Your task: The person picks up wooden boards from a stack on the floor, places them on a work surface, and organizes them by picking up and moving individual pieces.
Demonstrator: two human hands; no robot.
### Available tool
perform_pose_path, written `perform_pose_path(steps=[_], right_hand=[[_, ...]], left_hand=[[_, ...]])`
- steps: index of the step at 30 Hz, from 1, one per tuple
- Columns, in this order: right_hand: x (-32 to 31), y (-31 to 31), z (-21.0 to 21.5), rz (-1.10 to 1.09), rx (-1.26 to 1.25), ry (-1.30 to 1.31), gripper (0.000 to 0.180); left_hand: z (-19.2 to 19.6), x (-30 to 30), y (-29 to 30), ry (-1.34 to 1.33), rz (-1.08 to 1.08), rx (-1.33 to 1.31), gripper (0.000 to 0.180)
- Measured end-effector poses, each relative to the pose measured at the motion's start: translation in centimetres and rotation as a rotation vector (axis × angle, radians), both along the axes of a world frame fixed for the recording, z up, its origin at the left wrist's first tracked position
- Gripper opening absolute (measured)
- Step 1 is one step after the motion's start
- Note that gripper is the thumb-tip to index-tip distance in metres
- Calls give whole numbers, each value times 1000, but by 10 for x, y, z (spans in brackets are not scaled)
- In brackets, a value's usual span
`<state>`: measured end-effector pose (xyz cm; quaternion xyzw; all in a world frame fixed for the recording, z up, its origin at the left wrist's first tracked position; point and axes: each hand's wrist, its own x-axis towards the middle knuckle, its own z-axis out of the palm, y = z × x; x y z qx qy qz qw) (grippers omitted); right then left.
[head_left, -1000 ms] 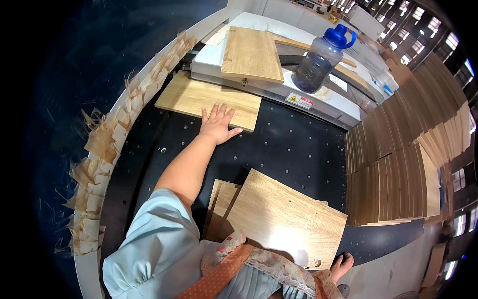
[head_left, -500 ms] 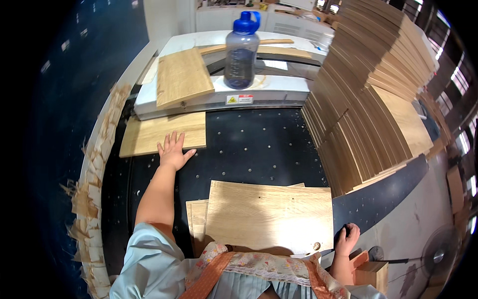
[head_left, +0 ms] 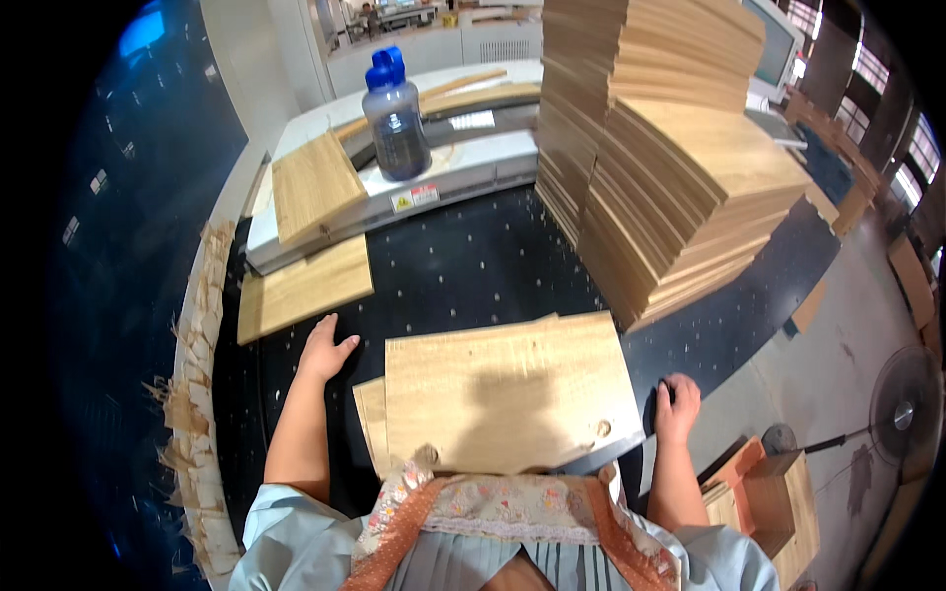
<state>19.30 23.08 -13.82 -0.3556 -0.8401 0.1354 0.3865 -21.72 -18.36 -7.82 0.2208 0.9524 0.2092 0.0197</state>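
Observation:
My left hand (head_left: 326, 348) is over the black table with thumb and fingers apart, holding nothing. Its fingertips are close to the near edge of a light wood-grain board (head_left: 305, 286). At the right, my right hand (head_left: 678, 409) has its fingers curled round a small dark thing (head_left: 663, 394), mostly hidden, at the table's edge. Between my arms, close to my body, lies a larger wood-grain board (head_left: 507, 379) with two round holes near its near edge. Another board (head_left: 371, 419) sticks out from under its left side.
Tall stacks of boards (head_left: 650, 187) stand at the right. On the white machine beam (head_left: 463, 163) are a blue-capped water bottle (head_left: 399, 123) and a slanted board (head_left: 317, 187). Ragged tape lines the left edge (head_left: 197, 394). A fan (head_left: 902, 414) and an open box (head_left: 769, 497) are at the lower right.
My left hand has come back toward me, off the far-left board. My right hand stays curled at the right edge. The whole view has turned to the right.

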Motion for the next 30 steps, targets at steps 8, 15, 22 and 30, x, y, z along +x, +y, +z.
perform_pose_path(steps=[8,15,22,30], right_hand=[[-11,-22,25,445,-495,-87,48],[-48,-45,75,724,-734,-206,49],[-47,-67,60,663,-700,-258,57],[26,-68,53,473,-975,12,55]], left_hand=[[-32,156,-61,-106,109,499,63],[9,193,-18,-374,-9,519,58],[0,190,-26,-562,86,813,52],[10,199,7,-779,14,903,55]])
